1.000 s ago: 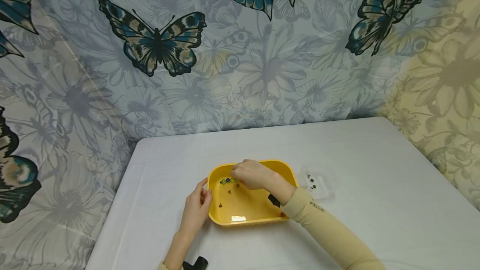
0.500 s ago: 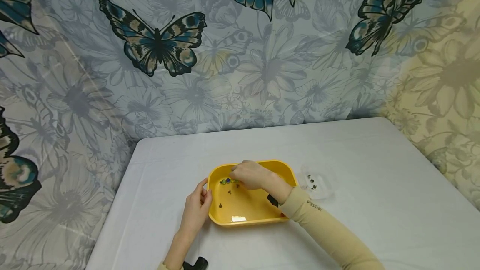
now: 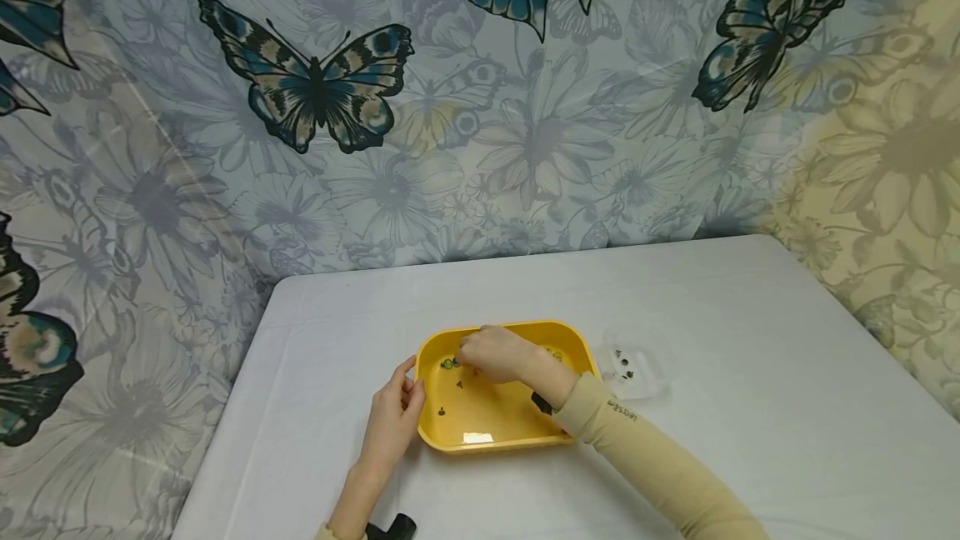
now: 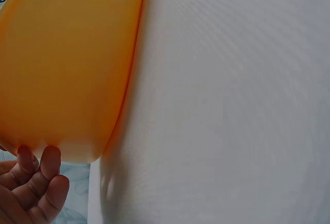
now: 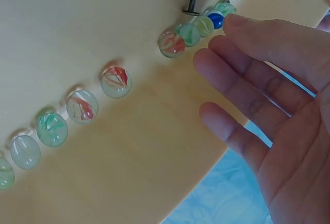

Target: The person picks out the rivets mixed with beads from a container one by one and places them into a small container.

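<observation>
A yellow tray (image 3: 487,442) sits on a white table (image 3: 750,340). My left hand (image 3: 393,415) grips the tray's left rim; in the left wrist view its curled fingers (image 4: 36,182) lie against the outer wall of the tray (image 4: 67,64). My right hand (image 3: 495,354) is inside the tray at the far wall, open, with straight fingers (image 5: 242,84). A row of glass marbles (image 5: 116,82) lines the wall of the tray (image 5: 77,28), and my fingertips are beside a blue marble (image 5: 215,20). In the head view only a few marbles (image 3: 448,364) show left of the hand.
Small dark pins (image 3: 441,411) lie on the tray floor, one pin (image 5: 192,6) next to the marbles. A clear plastic container (image 3: 633,369) with small dark pieces stands right of the tray. A butterfly-print cloth (image 3: 315,90) hangs behind the table.
My right hand has slid a little left along the tray's far wall and now covers most of the marble row. The left hand and the tray have not moved.
</observation>
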### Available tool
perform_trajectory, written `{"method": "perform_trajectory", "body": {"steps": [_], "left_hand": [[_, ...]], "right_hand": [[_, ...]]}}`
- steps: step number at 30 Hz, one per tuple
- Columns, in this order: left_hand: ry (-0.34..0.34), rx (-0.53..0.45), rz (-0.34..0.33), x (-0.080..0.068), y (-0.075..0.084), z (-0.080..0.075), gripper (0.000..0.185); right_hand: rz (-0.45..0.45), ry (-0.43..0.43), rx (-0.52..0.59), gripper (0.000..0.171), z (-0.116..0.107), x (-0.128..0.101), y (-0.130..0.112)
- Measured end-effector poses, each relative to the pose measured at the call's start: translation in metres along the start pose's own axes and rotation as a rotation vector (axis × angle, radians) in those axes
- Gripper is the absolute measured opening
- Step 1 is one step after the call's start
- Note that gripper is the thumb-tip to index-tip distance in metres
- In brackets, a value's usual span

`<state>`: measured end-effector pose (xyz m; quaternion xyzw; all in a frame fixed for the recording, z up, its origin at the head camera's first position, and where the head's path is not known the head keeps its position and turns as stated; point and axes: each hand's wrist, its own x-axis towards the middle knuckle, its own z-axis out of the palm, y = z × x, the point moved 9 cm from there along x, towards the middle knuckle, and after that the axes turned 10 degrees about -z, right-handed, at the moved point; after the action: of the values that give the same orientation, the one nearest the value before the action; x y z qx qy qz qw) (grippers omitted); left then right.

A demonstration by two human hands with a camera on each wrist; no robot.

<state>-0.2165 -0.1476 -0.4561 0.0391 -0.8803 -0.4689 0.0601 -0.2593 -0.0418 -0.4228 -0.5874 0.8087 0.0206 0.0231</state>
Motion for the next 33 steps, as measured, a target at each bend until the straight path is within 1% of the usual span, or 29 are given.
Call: {"method": "perform_trajectory", "body": {"steps": [6,19,26,33], "left_hand": [[0.007,0.003,0.011,0.000,0.001,0.000,0.038],[-0.004,-0.005,0.006,-0.001,0.001,0.000,0.038],[0.001,-0.004,0.008,-0.001,0.000,0.001,0.038],[-0.001,-0.003,0.003,0.000,-0.001,0.001,0.038]], "right_hand": [[-0.017,0.016,0.023,0.011,0.001,0.000,-0.001],[0.018,-0.039,0.069,0.012,0.010,0.003,0.002],[0.040,-0.094,0.036,0.011,0.018,0.004,0.003],[0.031,-0.101,0.012,0.012,0.020,0.004,0.004]]}}
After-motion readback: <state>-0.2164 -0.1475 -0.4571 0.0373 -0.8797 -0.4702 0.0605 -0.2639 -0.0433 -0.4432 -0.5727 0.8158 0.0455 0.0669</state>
